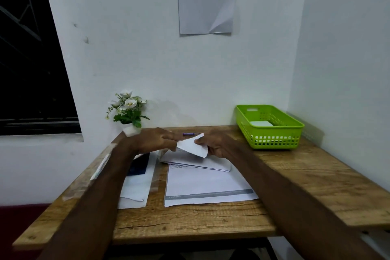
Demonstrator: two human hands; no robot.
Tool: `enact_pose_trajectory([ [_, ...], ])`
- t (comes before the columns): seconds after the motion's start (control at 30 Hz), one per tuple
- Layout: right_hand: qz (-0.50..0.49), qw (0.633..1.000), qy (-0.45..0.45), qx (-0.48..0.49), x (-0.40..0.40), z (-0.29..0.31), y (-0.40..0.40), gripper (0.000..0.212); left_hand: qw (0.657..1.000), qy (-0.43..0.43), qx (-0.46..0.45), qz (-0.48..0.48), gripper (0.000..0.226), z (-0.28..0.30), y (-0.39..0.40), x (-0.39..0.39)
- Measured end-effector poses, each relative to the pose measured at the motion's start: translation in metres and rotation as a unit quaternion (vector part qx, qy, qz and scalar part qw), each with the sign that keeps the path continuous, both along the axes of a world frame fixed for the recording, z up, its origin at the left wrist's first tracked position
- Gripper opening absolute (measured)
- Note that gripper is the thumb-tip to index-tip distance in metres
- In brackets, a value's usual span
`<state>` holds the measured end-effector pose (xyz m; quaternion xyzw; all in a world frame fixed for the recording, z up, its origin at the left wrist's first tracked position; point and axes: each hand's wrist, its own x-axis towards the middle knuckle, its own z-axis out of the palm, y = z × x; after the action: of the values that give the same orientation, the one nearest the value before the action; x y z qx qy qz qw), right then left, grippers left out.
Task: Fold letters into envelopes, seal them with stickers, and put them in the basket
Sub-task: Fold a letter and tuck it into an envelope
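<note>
A small folded white paper (193, 145) is lifted above the desk between both hands. My left hand (156, 140) pinches its left edge. Its right side is gripped by my right hand (215, 143). Under the hands lies a folded letter or envelope (211, 164) on top of a stack of printed sheets (206, 188). A green plastic basket (272, 133) stands at the back right of the wooden desk (211, 221), with something white inside (260, 123).
A white packet with a dark label (137, 183) lies left of the sheets, partly under my left forearm. A purple pen (191, 133) lies behind the hands. A small potted plant with white flowers (127, 112) stands at the back left. A printed notice (205, 0) hangs on the wall.
</note>
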<state>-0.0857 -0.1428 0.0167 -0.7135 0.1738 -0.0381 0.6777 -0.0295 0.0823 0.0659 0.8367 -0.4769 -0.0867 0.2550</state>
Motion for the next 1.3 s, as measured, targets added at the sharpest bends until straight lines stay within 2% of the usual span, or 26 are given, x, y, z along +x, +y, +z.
enact_pose_trajectory([
  [0.1,-0.024,0.999,-0.016,-0.034,0.006,-0.007,-0.001,0.035,0.997,0.062,0.036,-0.024,0.039,-0.002,-0.003,0.000],
  [0.17,-0.038,0.997,-0.025,-0.054,0.009,-0.011,0.001,0.027,0.995,0.086,0.056,-0.018,0.048,-0.002,-0.002,-0.001],
  [0.23,-0.059,0.996,-0.036,-0.065,0.010,-0.012,0.003,0.020,0.997,0.033,0.059,0.023,0.047,-0.004,-0.007,-0.004],
  [0.33,-0.067,0.995,-0.039,-0.063,0.011,-0.013,0.008,0.013,0.992,-0.093,0.021,0.079,0.030,-0.018,-0.022,-0.005],
  [0.47,-0.048,0.997,-0.024,-0.052,0.005,-0.008,0.015,0.010,0.985,-0.119,-0.012,0.123,0.056,-0.036,-0.036,-0.001],
  [0.57,-0.029,0.994,-0.017,-0.107,-0.002,0.001,0.012,0.022,0.977,-0.149,0.008,0.151,0.065,-0.039,-0.042,-0.011],
  [0.67,-0.041,0.973,-0.013,-0.225,-0.009,0.012,0.001,0.023,0.966,-0.183,0.036,0.177,0.067,-0.044,-0.050,-0.019],
  [0.77,-0.020,0.947,0.057,-0.316,-0.018,0.024,-0.013,0.023,0.959,-0.195,0.051,0.201,0.076,-0.049,-0.056,-0.018],
  [0.83,-0.007,0.926,0.094,-0.365,-0.024,0.031,-0.025,0.019,0.958,-0.190,0.047,0.209,0.073,-0.051,-0.061,-0.019],
  [0.93,0.032,0.886,0.144,-0.440,-0.036,0.040,-0.039,0.026,0.955,-0.194,0.033,0.222,0.066,-0.055,-0.066,-0.023],
  [1.07,0.095,0.856,0.195,-0.469,-0.055,0.050,-0.048,0.043,0.946,-0.219,0.035,0.237,0.062,-0.058,-0.071,-0.028],
  [1.3,0.132,0.814,0.260,-0.502,-0.058,0.051,-0.052,0.073,0.933,-0.255,0.014,0.253,0.058,-0.058,-0.076,-0.035],
])
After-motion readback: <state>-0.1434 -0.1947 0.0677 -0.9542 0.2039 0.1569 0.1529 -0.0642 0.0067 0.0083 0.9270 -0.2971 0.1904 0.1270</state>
